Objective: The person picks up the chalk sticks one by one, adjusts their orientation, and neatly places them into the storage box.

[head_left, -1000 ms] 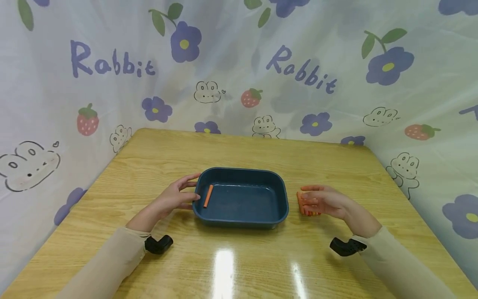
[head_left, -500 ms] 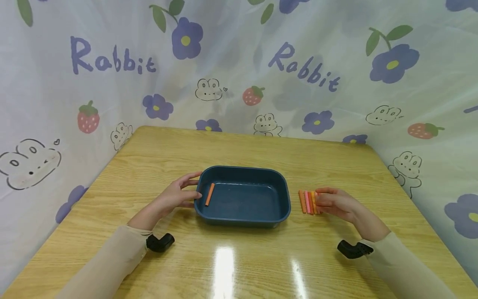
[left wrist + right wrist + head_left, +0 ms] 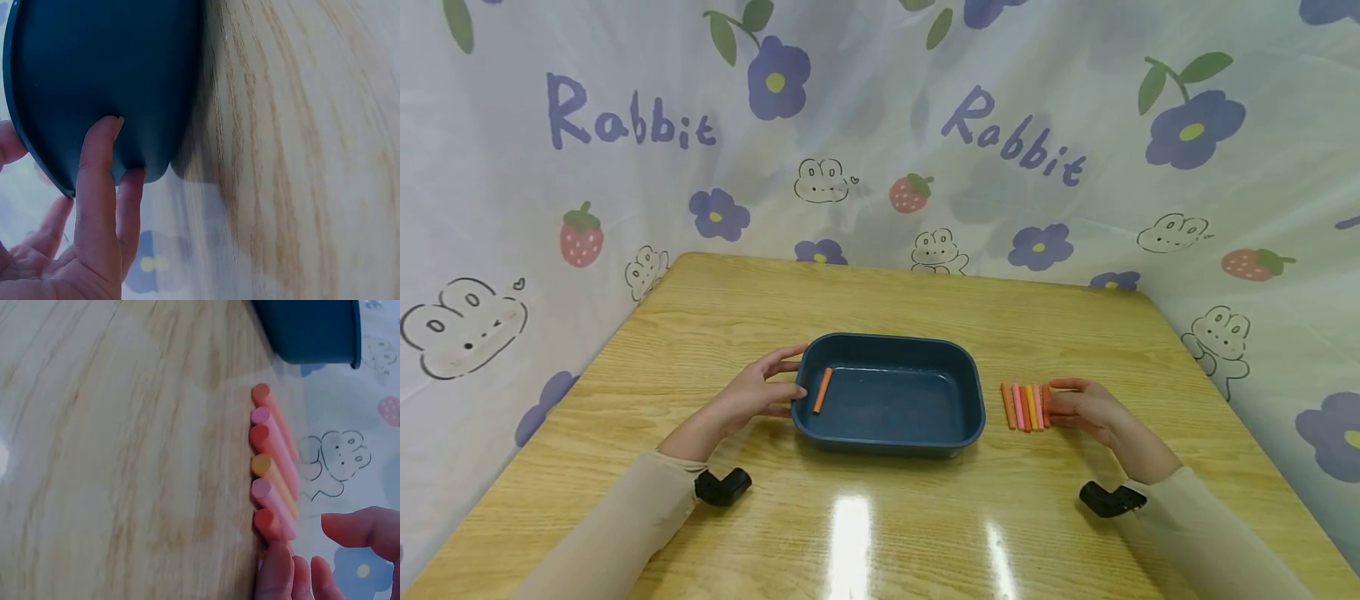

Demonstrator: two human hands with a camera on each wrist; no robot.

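Note:
A dark blue rectangular bin stands mid-table, with one orange chalk stick lying inside near its left end. Against that end rests my left hand, fingers spread on the outer wall and one digit at the rim. In the left wrist view, fingers lie nearly straight along the bin wall. Right of the bin, orange, pink, red and yellow chalk sticks lie side by side in a row. My right hand is at the row's right end, fingertips at the last red stick, thumb held apart.
The wooden table extends around the bin and the chalk row. Behind and at both sides hangs a white cloth printed with rabbits, flowers and strawberries. A black wrist mount sits at the right cuff.
My right hand has moved right from over the chalk row to its right end, uncovering the sticks. The left hand stays at the bin. The head view has shifted slightly.

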